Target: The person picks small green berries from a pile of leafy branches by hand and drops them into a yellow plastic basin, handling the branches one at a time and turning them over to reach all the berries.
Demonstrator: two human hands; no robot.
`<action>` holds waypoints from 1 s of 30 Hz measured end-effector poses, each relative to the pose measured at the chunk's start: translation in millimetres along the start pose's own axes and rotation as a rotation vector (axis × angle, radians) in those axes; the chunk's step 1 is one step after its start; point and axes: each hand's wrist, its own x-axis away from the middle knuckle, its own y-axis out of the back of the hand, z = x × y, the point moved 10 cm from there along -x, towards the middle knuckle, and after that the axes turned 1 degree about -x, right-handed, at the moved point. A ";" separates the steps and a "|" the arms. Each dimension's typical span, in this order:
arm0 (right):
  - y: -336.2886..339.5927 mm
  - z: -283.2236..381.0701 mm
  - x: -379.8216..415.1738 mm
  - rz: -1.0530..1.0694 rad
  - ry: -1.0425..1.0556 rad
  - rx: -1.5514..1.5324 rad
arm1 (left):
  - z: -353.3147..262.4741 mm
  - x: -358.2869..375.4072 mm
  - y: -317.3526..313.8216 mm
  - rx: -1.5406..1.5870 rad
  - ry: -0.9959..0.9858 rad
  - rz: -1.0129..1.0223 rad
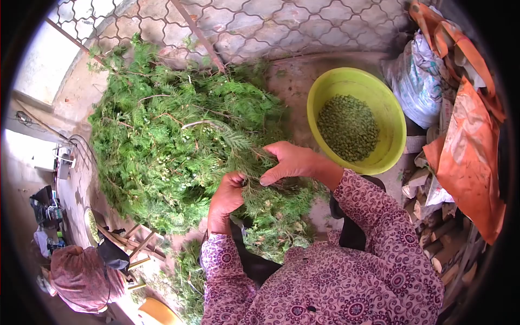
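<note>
A feathery green evergreen sprig, with scale-like leaves, rises from between my hands. My left hand is closed, its thumb and fingers pinching the lower part of the sprig. On the other side my right hand is curved around the foliage, thumb and forefinger apart; its other fingers are mostly hidden. Beyond my hands and to the left lies a big heap of cut evergreen branches. More greenery is below my hands, between my knees. A yellow-green basin to the right contains many small round green cones.
A metal lattice runs along the far side. White sacks, an orange sheet and stacked firewood line the right. At lower left another person sits near a wooden stool and an orange-yellow bowl.
</note>
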 end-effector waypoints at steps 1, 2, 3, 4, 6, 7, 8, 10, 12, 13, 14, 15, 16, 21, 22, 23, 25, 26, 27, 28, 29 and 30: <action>6.5 -2.5 -0.6 -0.061 -0.020 -0.015 | 0.5 -2.5 5.3 0.003 -0.045 -0.010; 12.7 -5.3 0.0 -0.124 -0.039 -0.032 | 1.3 -4.8 9.5 0.006 -0.089 -0.020; 14.9 -4.0 0.5 -0.122 -0.040 -0.032 | 6.5 -7.9 11.5 0.007 -0.089 -0.021; 26.2 -1.6 2.1 -0.187 -0.049 -0.032 | -2.0 -7.8 29.6 -0.164 -0.185 -0.222; 44.0 5.0 3.6 -0.301 0.010 -0.075 | -24.9 7.9 50.8 -0.581 -0.323 -0.603; 47.5 2.5 2.0 -0.301 0.009 -0.074 | -32.8 8.6 47.3 -0.579 -0.324 -0.603; 56.7 1.3 1.5 -0.355 0.039 -0.090 | -61.8 19.7 38.0 -0.881 -0.448 -0.726; 65.1 7.2 4.2 -0.420 0.108 -0.135 | -85.3 31.2 21.7 -1.232 -0.528 -0.860; 69.0 11.3 5.2 -0.459 0.135 -0.139 | -60.2 23.6 35.5 -0.899 -0.440 -0.812; 72.6 14.0 6.8 -0.500 0.161 -0.145 | -36.3 15.9 45.2 -0.571 -0.349 -0.749; 72.3 13.6 5.7 -0.500 0.163 -0.144 | -24.6 13.3 43.1 -0.556 -0.302 -0.715; 73.6 13.9 4.9 -0.511 0.193 -0.187 | -19.3 11.1 40.0 -0.556 -0.305 -0.716; 75.1 14.9 4.1 -0.522 0.225 -0.231 | -21.6 11.9 35.9 -0.510 -0.391 -0.736; 68.5 23.6 2.8 -0.608 0.268 -0.118 | -16.1 -0.1 18.5 -0.600 -0.196 -0.659; 61.6 27.6 3.9 -0.640 0.271 -0.006 | -6.0 -5.0 17.6 -0.540 -0.125 -0.648; 50.8 26.9 5.0 -0.673 0.253 0.046 | -1.8 -8.0 14.6 -0.540 -0.126 -0.651; 18.9 34.5 3.9 -0.635 0.449 0.513 | 7.5 -14.1 16.1 -0.260 -0.296 -0.667; -0.7 36.6 2.8 -0.584 0.457 0.590 | 18.4 -18.2 22.3 -0.522 -0.259 -0.642; -18.6 40.3 2.1 -0.531 0.462 0.667 | 33.7 -13.4 30.1 -0.523 -0.261 -0.638; -23.5 42.6 4.0 -0.535 0.463 0.667 | 46.8 -11.5 33.3 0.153 -0.241 -0.545; -34.3 53.7 9.6 -0.530 0.575 0.745 | 55.4 -14.7 24.0 0.821 -0.202 -0.410; -44.5 63.6 16.3 -0.524 0.688 0.823 | 41.4 -18.2 16.4 0.855 -0.208 -0.290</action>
